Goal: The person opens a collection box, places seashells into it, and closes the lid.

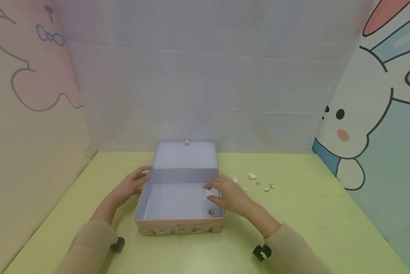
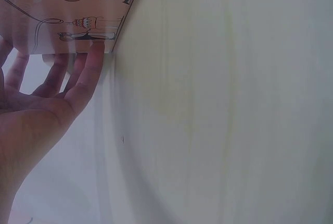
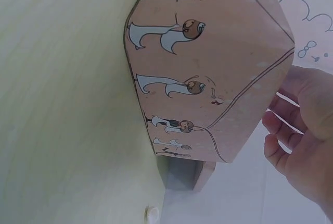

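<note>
A pink tin box [image 1: 179, 227] with a raised lid [image 1: 187, 155] stands on the table, figures printed on its sides. My left hand [image 1: 131, 186] rests at its back left corner; in the left wrist view the extended fingers [image 2: 91, 73] touch the printed side. My right hand [image 1: 230, 194] reaches over the right wall, thumb and forefinger pinching a small white shell [image 1: 209, 193] above the box floor. A small grey shell-like piece [image 1: 211, 211] lies inside, near the front right corner. In the right wrist view the box wall hides the fingertips.
Right of the box, several small shells lie scattered on the yellow-green table [image 1: 294, 228], among them a larger white one [image 1: 252, 176] and a grey one [image 1: 272, 185]. A pale wall [image 1: 205, 83] rises behind, with cartoon panels at both sides.
</note>
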Tool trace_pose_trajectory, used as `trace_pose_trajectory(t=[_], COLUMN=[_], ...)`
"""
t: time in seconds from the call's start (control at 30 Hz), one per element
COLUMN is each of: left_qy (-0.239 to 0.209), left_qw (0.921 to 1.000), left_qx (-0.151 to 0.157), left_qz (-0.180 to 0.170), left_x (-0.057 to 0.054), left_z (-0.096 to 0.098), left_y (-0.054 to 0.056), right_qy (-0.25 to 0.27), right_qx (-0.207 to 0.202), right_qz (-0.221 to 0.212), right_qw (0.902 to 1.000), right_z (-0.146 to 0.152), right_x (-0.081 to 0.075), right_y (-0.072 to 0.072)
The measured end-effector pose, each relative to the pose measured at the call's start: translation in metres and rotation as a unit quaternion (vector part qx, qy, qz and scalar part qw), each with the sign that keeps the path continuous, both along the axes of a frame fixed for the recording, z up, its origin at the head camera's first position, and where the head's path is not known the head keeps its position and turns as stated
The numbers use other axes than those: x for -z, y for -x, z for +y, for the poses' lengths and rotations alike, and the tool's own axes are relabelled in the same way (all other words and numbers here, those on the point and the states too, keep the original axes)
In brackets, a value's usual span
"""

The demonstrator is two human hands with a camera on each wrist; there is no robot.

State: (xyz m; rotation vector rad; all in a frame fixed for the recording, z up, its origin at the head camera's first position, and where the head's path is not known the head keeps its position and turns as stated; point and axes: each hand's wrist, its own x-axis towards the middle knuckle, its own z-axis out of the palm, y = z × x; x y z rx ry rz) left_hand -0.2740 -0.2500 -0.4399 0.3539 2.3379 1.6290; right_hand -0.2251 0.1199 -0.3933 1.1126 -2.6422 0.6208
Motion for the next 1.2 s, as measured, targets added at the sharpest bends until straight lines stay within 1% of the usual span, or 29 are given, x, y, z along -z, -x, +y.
trace_pose_trajectory(t=[0.17,0.33,0.43,0.5,0.63,0.87,0.97,1.07,1.2], left_qy=[0.005,0.005,0.005,0.005,0.005,0.001,0.000,0.000,-0.002], left_qw=[1.0000,1.0000,1.0000,1.0000,1.0000,1.0000,1.0000,1.0000,1.0000], left_qx=[0.002,0.002,0.003,0.005,0.005,0.004,0.003,0.003,0.002], left_qz=[0.003,0.005,0.004,0.004,0.002,0.001,0.001,0.002,0.002], left_x=[0.003,0.004,0.004,0.004,0.004,0.005,0.005,0.006,0.007], left_z=[-0.002,-0.003,-0.003,-0.003,-0.004,-0.002,-0.002,-0.002,-0.002], left_y=[0.003,0.004,0.003,0.003,0.004,0.003,0.002,0.001,0.000], right_qy=[0.036,0.067,0.081,0.086,0.094,0.101,0.102,0.104,0.090], right_qx=[-0.002,-0.012,-0.007,0.003,0.028,0.056,0.062,0.066,0.080], right_qz=[0.014,0.045,0.046,0.042,0.036,0.032,0.031,0.017,-0.003], right_qw=[0.9993,0.9967,0.9956,0.9954,0.9945,0.9928,0.9923,0.9923,0.9927], right_z=[0.011,0.026,0.035,0.042,0.053,0.072,0.079,0.085,0.093], right_x=[-0.006,-0.007,-0.007,-0.006,0.001,0.020,0.027,0.032,0.037], right_y=[0.002,0.010,0.015,0.019,0.026,0.040,0.044,0.045,0.046])
